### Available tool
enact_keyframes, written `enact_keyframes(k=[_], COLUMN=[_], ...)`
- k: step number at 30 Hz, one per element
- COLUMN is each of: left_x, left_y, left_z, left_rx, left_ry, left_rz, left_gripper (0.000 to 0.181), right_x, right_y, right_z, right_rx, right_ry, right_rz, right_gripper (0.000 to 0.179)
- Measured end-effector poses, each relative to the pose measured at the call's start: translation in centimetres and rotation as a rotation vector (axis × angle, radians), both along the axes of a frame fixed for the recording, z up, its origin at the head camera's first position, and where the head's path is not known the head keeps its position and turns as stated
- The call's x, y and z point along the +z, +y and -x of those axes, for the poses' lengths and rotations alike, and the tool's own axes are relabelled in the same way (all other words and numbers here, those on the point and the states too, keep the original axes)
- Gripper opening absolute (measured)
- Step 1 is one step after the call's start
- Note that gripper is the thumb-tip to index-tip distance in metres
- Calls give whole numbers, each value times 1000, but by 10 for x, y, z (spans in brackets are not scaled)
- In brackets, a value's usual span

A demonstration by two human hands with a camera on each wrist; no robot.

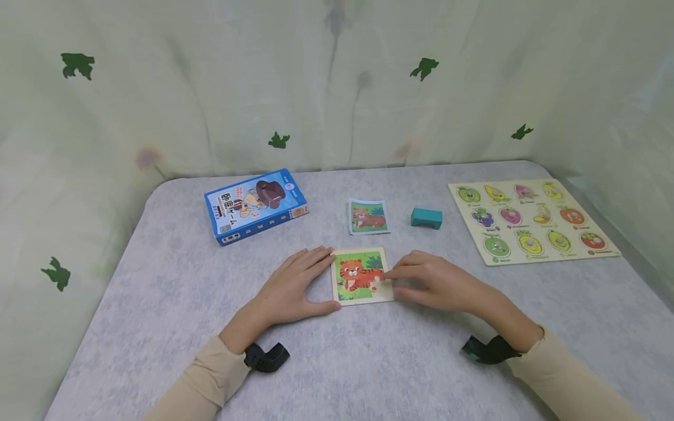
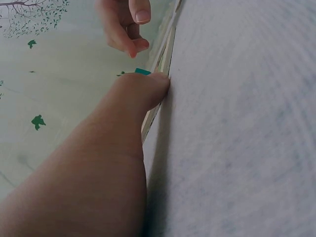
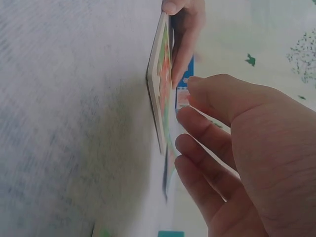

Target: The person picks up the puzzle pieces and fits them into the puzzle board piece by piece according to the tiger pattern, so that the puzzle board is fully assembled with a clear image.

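the left hand (image 1: 288, 291) lies flat on the grey table (image 1: 158, 304), fingers straight and close together, the fingertips (image 1: 325, 255) touching the left edge of the tiger puzzle (image 1: 361, 276). the thumb runs along the puzzle's lower left corner. the right hand (image 1: 439, 283) comes in from the other side with fingers loosely extended, the index fingertip (image 1: 388, 272) pressing on the right part of the picture. whether it pinches a loose piece there cannot be told, since the fingers cover that spot and the right wrist view is blurred. in that view the puzzle (image 3: 159, 84) shows only as a thin edge-on board, and in the left wrist view it (image 2: 165, 54) is a sliver beyond the thumb.

the tiger puzzle is a shallow wooden tray lying flat near the table's middle, its tiger picture nearly whole; the joins between pieces are hard to make out.

behind it, apart, lies a small tiger picture card (image 1: 368, 217), and just right of that a teal block (image 1: 426, 217). a blue box (image 1: 255, 205) sits back left. at the far right a fruit peg board (image 1: 532, 221) holds its fruit pieces in their wells. a pale curtain (image 1: 337, 82) with green leaf shapes hangs behind the table. both sleeves are beige, with dark wrist mounts partly hidden beneath them.
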State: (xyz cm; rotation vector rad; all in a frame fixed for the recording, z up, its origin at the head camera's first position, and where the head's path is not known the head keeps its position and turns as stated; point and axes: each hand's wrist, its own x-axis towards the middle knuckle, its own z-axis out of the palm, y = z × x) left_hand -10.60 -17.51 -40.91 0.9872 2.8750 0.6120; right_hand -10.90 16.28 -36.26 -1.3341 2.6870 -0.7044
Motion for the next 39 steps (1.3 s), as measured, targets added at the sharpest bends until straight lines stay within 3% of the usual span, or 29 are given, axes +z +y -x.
enact_keyframes(k=[15, 25, 39], left_x=[0, -1, -1], left_y=[-1, 0, 0], left_z=[0, 1, 1], left_rx=[5, 0, 1], left_ry=[-1, 2, 0], left_rz=[8, 13, 13], left_gripper=[99, 99, 99], right_x=[2, 1, 1], right_y=[25, 43, 69], right_z=[-8, -17, -27], right_rx=[-72, -137, -209], right_ry=[20, -26, -7], right_rz=[9, -43, -94], right_gripper=[35, 39, 44])
